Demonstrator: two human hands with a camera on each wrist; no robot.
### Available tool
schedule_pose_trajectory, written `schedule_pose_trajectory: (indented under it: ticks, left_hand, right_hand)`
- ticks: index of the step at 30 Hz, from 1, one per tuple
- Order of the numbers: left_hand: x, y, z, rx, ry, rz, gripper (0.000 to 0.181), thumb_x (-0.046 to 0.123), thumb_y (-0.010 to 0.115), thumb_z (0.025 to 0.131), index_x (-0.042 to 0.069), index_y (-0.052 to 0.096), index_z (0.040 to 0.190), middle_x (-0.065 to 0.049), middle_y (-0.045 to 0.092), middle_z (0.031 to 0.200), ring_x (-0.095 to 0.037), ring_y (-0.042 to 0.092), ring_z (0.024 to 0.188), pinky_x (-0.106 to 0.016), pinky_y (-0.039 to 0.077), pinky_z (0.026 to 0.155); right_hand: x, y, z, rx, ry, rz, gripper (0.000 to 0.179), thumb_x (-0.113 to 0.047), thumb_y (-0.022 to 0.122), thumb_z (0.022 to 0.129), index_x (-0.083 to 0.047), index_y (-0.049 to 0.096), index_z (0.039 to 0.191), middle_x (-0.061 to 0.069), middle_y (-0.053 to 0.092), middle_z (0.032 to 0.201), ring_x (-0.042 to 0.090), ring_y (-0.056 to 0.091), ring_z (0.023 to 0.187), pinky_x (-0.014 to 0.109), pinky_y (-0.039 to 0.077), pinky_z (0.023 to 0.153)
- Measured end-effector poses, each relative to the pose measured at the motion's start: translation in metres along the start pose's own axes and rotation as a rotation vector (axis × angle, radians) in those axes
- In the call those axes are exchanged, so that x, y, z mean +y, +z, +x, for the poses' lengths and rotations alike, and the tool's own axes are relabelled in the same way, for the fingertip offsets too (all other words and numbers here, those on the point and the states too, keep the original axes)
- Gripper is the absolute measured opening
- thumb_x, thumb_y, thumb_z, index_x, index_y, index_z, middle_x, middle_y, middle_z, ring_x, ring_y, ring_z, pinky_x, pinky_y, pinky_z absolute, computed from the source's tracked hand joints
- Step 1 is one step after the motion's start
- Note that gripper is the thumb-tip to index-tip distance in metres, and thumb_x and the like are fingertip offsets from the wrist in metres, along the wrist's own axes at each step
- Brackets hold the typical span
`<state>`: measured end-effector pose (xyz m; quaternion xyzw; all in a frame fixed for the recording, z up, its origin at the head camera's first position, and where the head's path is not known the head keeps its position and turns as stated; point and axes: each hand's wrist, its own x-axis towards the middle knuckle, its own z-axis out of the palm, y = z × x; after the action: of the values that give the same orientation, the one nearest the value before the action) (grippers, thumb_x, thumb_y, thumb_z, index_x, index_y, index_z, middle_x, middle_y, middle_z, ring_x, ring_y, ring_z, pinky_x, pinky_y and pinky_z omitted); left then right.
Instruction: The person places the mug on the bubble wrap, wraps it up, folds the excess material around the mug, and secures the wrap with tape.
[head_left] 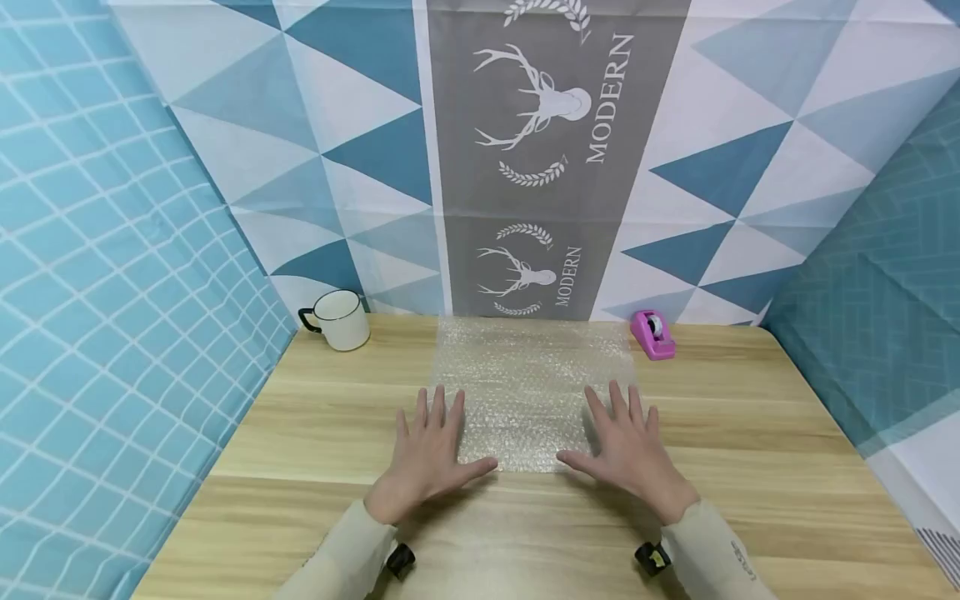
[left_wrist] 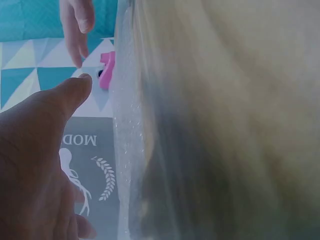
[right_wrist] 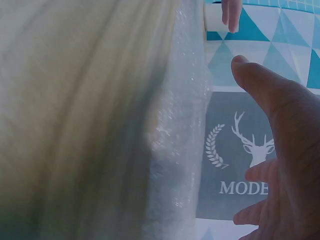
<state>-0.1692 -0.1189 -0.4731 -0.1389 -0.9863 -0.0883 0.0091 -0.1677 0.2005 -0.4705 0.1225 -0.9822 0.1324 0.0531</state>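
Observation:
A clear sheet of bubble wrap (head_left: 525, 383) lies flat on the wooden table in the head view, reaching to the back edge. Over its near left corner my left hand (head_left: 431, 454) is spread with straight fingers and holds nothing. My right hand (head_left: 626, 446) is spread the same way over the near right corner, thumb pointing inward. Both wrist views show the hands above the tabletop, with the bubble wrap (left_wrist: 125, 165) seen edge-on beyond the left thumb and likewise the bubble wrap (right_wrist: 177, 150) beside the right hand.
A white mug (head_left: 342, 321) with a black handle stands at the back left. At the back right sits a pink tape dispenser (head_left: 653, 335). Patterned cloth (head_left: 367, 125) hangs behind the wooden table (head_left: 300, 450), and blue checked cloth (head_left: 112, 275) hangs along its left side.

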Motion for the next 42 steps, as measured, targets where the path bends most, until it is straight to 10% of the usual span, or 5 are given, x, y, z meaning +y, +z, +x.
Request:
schedule_pose_trajectory:
  ticks: [42]
  left_hand:
    - [-0.005,-0.007,0.073,-0.169,0.041,-0.090,0.110,0.084,0.048,0.087,0.014,0.016,0.166,-0.024,0.009,0.170,-0.048,0.001,0.157,-0.073,0.006,0.122]
  right_hand:
    - [0.031,-0.015,0.076,-0.205,-0.097,0.119,0.106,-0.065,0.068,0.088,-0.001,0.027,0.160,0.039,0.021,0.161,0.066,0.018,0.146,0.077,0.019,0.117]
